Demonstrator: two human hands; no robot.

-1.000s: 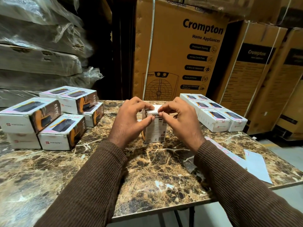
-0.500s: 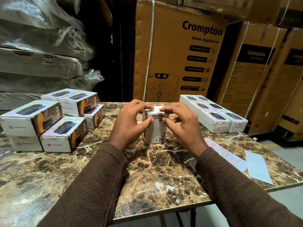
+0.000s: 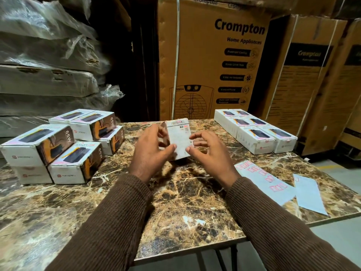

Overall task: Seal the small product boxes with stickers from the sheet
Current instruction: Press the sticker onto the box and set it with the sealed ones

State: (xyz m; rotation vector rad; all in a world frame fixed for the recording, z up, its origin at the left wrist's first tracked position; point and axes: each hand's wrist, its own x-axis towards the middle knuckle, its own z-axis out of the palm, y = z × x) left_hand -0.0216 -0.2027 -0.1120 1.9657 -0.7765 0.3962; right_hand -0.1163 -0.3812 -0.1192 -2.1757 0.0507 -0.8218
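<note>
My left hand (image 3: 150, 153) grips a small white product box (image 3: 179, 139) above the middle of the table, thumb on its printed face and fingers behind it. The box stands upright, tipped slightly, with a pink sticker at its top edge. My right hand (image 3: 209, 153) is beside the box's right edge with fingers spread and relaxed; its thumb tip touches the lower right corner. The sticker sheet (image 3: 263, 178), pale blue with pink stickers, lies flat on the table to the right.
Several orange-and-white boxes (image 3: 58, 145) are stacked at the left. A row of white boxes (image 3: 254, 132) lies at the back right. A second pale sheet (image 3: 308, 194) lies near the marble table's (image 3: 175, 202) right edge. Large cartons stand behind.
The box has been lifted off the table and turned, its large printed face now toward me. My right hand has come off the top flap and opened beside the box.
</note>
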